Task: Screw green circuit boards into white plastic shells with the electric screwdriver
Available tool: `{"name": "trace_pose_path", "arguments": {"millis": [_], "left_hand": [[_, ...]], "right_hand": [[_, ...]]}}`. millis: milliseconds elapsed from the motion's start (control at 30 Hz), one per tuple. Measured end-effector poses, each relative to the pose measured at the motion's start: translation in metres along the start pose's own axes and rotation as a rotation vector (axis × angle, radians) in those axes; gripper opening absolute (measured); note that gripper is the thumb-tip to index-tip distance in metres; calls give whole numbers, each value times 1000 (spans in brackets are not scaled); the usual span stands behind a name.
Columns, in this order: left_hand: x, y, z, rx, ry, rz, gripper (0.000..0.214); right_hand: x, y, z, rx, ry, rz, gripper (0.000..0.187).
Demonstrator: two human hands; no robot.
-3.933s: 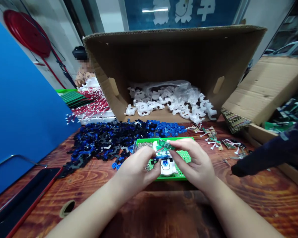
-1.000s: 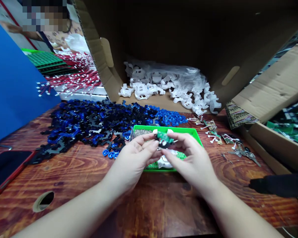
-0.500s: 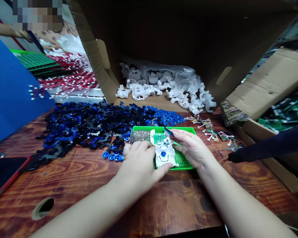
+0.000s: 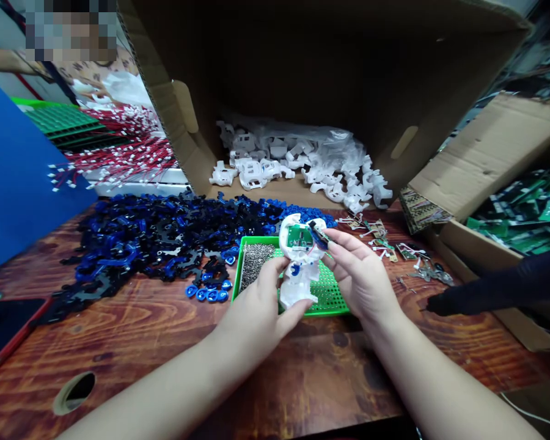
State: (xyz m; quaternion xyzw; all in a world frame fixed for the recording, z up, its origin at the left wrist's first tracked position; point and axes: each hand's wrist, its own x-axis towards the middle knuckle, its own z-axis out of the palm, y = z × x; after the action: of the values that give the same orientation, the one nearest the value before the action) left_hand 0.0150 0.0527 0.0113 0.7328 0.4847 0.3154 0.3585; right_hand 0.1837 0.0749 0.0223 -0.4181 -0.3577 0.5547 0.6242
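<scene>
Presently, a phone (image 4: 11, 333) lies at 9 o'clock from the green tray (image 4: 332, 296), a blue-and-black heap (image 4: 165, 235) at 10. Left hand (image 4: 259, 305) curls thumb and fingers around a white shell (image 4: 297, 292) over the tray; a circuit board (image 4: 297, 237) sits at its 12 o'clock end. At the shell's 1 o'clock, right hand (image 4: 366, 275) pinches a small dark piece (image 4: 319, 234). Dark tool (image 4: 490, 286): 3 o'clock.

Blue and black plastic parts (image 4: 165, 235) cover a wooden bench (image 4: 132, 330) in an electronics assembly workshop, where white shells (image 4: 256, 172) lie in a cardboard carton (image 4: 302, 61) flanked by red wires (image 4: 123, 150) and green circuit boards (image 4: 522, 214).
</scene>
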Motion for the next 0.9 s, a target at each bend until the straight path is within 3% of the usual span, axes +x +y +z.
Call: {"name": "trace_pose_path", "arguments": {"millis": [133,267,467,633,767,900], "left_hand": [[-1,10,4,-521,-11,-30,57],[1,21,5,-965,-168,-139,61],[1,18,5,-1102,-289,-225,59],[-3,17,6,-1159,-335,-224,63],[-5,16,7,-1160,-354,-197,61],[-4,12,6,-1192,-332,-157,66]], "right_hand": [[-8,-4,-1,-6,-14,-113,35],[-14,-3,0,-100,-79,-130,35],[-17,-4,-4,-334,-73,-302,35],[-13,-8,-16,-682,-26,-675,41],[-10,-16,-21,-951,-197,-973,51],[-14,-27,-21,-1012,-407,-973,50]]}}
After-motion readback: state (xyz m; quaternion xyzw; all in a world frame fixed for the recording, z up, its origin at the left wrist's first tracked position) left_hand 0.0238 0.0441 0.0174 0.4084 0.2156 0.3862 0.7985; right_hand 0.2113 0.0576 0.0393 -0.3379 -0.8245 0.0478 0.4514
